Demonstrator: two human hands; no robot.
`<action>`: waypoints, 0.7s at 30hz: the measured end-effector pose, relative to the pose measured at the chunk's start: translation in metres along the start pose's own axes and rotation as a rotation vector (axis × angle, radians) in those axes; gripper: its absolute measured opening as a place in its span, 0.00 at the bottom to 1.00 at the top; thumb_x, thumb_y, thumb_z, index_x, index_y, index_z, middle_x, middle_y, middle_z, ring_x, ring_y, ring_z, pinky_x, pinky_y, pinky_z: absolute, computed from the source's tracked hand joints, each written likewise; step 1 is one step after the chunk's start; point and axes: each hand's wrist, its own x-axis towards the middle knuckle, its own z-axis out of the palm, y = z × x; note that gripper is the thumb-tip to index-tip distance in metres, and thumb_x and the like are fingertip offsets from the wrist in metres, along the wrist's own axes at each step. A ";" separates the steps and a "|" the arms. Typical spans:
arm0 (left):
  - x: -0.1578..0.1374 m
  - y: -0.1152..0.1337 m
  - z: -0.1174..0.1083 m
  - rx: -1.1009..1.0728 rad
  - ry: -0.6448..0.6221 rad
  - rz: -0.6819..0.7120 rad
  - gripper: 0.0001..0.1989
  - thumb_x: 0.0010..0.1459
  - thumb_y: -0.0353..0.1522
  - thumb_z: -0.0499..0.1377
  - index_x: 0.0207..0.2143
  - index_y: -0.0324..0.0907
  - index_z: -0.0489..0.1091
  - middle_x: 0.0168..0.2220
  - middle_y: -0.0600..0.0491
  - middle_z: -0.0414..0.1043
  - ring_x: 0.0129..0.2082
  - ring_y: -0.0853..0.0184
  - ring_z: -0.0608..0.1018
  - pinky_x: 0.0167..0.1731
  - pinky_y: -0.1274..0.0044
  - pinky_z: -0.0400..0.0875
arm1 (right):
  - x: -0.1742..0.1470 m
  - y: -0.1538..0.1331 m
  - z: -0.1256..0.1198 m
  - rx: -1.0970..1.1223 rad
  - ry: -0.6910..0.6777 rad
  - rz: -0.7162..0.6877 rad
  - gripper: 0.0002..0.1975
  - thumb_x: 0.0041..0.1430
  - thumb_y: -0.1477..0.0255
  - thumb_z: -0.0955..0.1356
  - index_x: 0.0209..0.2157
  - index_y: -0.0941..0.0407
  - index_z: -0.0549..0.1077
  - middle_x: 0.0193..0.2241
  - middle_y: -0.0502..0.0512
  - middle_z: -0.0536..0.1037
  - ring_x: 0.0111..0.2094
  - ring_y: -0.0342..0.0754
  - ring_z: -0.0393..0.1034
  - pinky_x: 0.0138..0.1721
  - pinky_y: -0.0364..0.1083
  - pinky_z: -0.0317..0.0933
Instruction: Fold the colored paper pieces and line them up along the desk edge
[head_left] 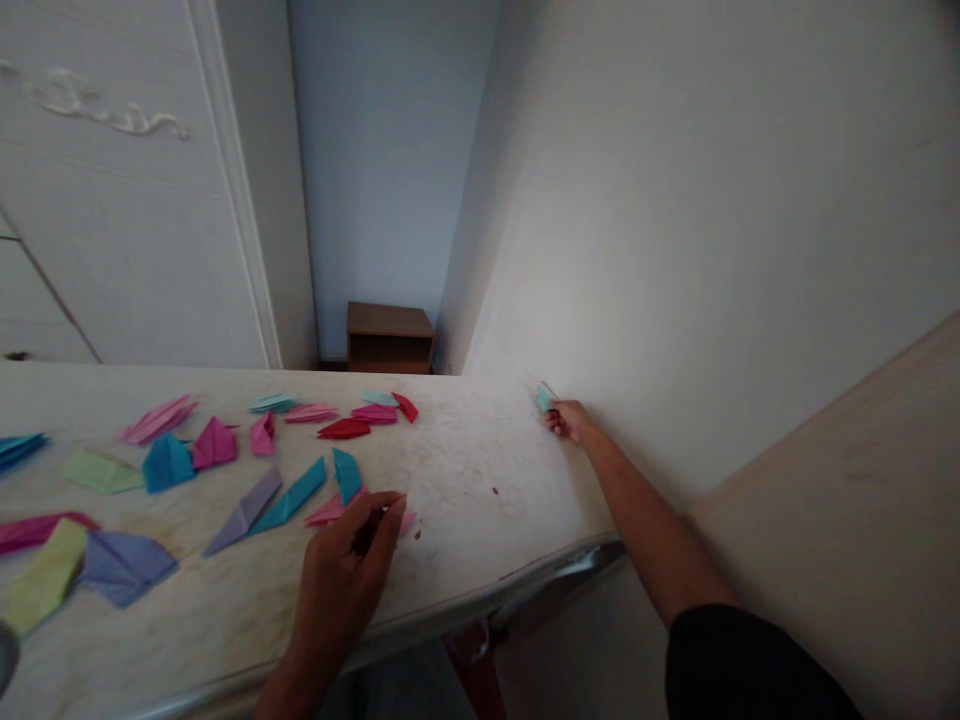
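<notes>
A: Where is the right hand?
B: At the far right end of the table, beside the wall. Its fingers pinch a light-blue piece, probably folded paper, though it is too small to make out fully.
A: And the left hand?
B: Over the table's near edge, with thumb and forefinger close together. I can't tell whether they hold anything.
A: What is nearest to it?
B: A pink paper on the table, partly hidden by the hand; I can't tell if they touch. A blue paper overlaps it.
A: The rest?
B: A purple paper lies toward the table's middle. A red paper is nearer the table's far edge, and a yellow paper lies at the table's left end, beside a lavender paper.
A: Beyond that?
B: A brown shelf stands past the table's far edge.
</notes>
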 end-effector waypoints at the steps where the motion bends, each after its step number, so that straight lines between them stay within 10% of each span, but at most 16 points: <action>1: 0.000 0.000 0.000 -0.007 -0.005 -0.006 0.16 0.57 0.43 0.57 0.33 0.39 0.75 0.23 0.54 0.75 0.20 0.69 0.75 0.21 0.80 0.68 | 0.004 -0.001 0.000 -0.045 0.004 0.015 0.13 0.67 0.66 0.65 0.34 0.61 0.71 0.24 0.46 0.71 0.19 0.36 0.63 0.20 0.37 0.60; 10: -0.004 -0.002 -0.001 -0.020 -0.029 -0.039 0.16 0.57 0.43 0.57 0.33 0.39 0.74 0.23 0.54 0.74 0.20 0.69 0.74 0.20 0.81 0.67 | 0.003 0.007 0.006 -0.388 0.276 -0.210 0.12 0.66 0.70 0.62 0.34 0.62 0.72 0.19 0.49 0.72 0.18 0.41 0.67 0.24 0.41 0.63; 14: -0.002 -0.001 -0.001 -0.002 -0.024 -0.022 0.15 0.56 0.43 0.57 0.31 0.39 0.74 0.21 0.55 0.73 0.18 0.70 0.73 0.18 0.81 0.66 | -0.014 0.017 0.017 -0.577 0.423 -0.509 0.15 0.64 0.73 0.59 0.50 0.62 0.69 0.33 0.61 0.79 0.35 0.50 0.74 0.39 0.46 0.65; 21: -0.003 0.005 -0.003 0.041 0.013 0.002 0.14 0.56 0.42 0.58 0.32 0.40 0.76 0.24 0.54 0.77 0.20 0.69 0.75 0.20 0.81 0.69 | -0.017 0.019 0.031 -0.911 0.225 -0.895 0.18 0.59 0.76 0.63 0.51 0.58 0.72 0.53 0.61 0.73 0.56 0.52 0.62 0.57 0.47 0.53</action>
